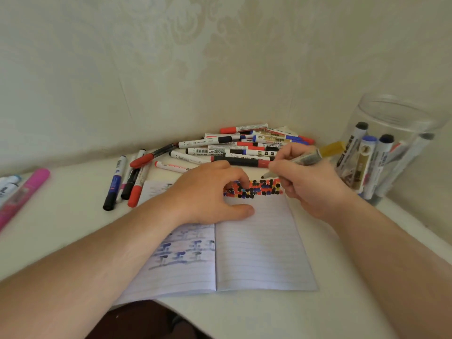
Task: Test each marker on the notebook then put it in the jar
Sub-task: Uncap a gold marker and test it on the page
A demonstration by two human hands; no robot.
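An open lined notebook (259, 245) lies on the white table, with a band of red, black and blue marker dabs (263, 188) along the top of its right page. My left hand (210, 192) rests on the notebook with fingers curled down, pressing it flat. My right hand (305, 177) grips an uncapped marker (303, 160), its dark tip just above the dabs. A clear plastic jar (396, 118) stands at the right with several markers (367, 162) upright inside. A pile of markers (234, 148) lies behind the notebook.
Several more markers (127, 182) lie to the left of the notebook, and a pink one (24, 194) sits at the far left edge. A yellow cap or block (331, 149) lies near the jar. The wall closes in behind and on the right.
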